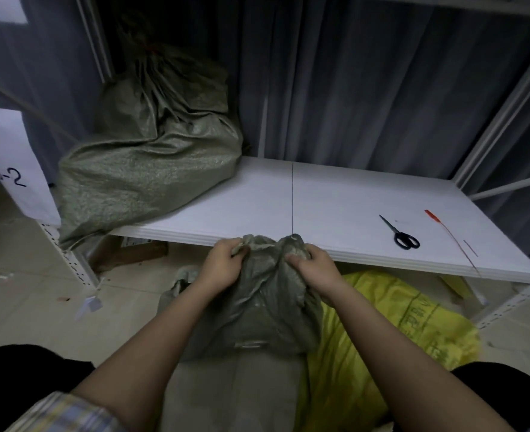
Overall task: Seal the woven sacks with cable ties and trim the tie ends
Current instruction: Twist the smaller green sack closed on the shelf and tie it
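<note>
A grey-green woven sack (257,310) stands on the floor in front of me, its mouth bunched up at the shelf edge. My left hand (223,263) grips the left side of the gathered mouth. My right hand (312,266) grips the right side. Black-handled scissors (399,233) lie on the white shelf board (320,207) to the right. A red cable tie (447,236) lies beyond them near the board's right edge. A second green sack (145,163), its neck tied with something red, sits at the shelf's back left.
A yellow woven sack (391,332) lies on the floor to the right, partly under the shelf. White metal rack posts (500,120) frame the shelf. Grey curtains hang behind. A paper sign (11,169) hangs at left. Small scraps lie on the tiled floor.
</note>
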`<state>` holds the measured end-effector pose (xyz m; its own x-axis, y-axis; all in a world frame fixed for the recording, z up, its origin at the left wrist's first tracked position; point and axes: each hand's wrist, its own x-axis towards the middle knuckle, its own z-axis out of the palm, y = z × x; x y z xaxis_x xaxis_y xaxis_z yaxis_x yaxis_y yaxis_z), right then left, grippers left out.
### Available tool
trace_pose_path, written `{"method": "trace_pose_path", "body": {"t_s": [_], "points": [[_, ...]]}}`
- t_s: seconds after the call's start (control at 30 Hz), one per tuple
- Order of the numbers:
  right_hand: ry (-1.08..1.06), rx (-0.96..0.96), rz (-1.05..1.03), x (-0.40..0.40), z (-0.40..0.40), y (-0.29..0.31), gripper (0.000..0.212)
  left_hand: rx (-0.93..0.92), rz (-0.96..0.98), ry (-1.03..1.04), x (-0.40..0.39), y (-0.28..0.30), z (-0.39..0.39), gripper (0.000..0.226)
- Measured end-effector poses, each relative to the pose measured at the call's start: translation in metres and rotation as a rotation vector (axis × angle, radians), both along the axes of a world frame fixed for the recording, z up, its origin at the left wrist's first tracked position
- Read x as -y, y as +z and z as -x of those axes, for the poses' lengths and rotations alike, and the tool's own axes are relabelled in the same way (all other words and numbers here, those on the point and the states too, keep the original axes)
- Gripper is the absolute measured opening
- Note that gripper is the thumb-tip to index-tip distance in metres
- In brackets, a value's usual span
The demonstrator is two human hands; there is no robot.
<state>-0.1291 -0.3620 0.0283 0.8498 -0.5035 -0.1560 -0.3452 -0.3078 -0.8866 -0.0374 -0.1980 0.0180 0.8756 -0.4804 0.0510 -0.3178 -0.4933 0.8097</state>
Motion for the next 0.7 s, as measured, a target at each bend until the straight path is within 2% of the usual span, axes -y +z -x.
{"method": "trace_pose_path", "body": {"t_s": [0.13,0.27,0.37,0.43,0.5,0.57,0.63,0.7], "points": [[0.006,0.038,-0.082,-0.013,0.001,0.013,0.021,-0.108,0.189,-0.024,0.015,0.02,0.014,0.018],[0.099,0.159,-0.33,-0.027,0.004,0.021,0.039,-0.117,0.249,-0.041,0.021,0.029,0.018,0.015],[0.257,0.219,-0.328,-0.034,0.005,0.022,0.05,-0.069,0.288,-0.041,0.024,0.039,0.019,0.02],[0.225,0.251,-0.31,-0.039,0.005,0.019,0.044,-0.043,0.28,-0.086,0.025,0.045,0.022,0.02],[0.112,0.254,-0.223,-0.042,0.003,0.015,0.027,0.027,0.217,-0.143,0.024,0.05,0.026,0.024],[0.068,0.23,-0.119,-0.042,-0.001,0.01,0.018,0.181,0.138,-0.159,0.018,0.05,0.028,0.03],[0.049,0.189,-0.063,-0.042,-0.005,0.008,0.014,0.387,0.033,-0.09,0.007,0.05,0.027,0.039],[0.002,0.182,-0.085,-0.041,-0.005,0.009,0.018,0.475,-0.037,0.052,-0.006,0.052,0.028,0.056]]}}
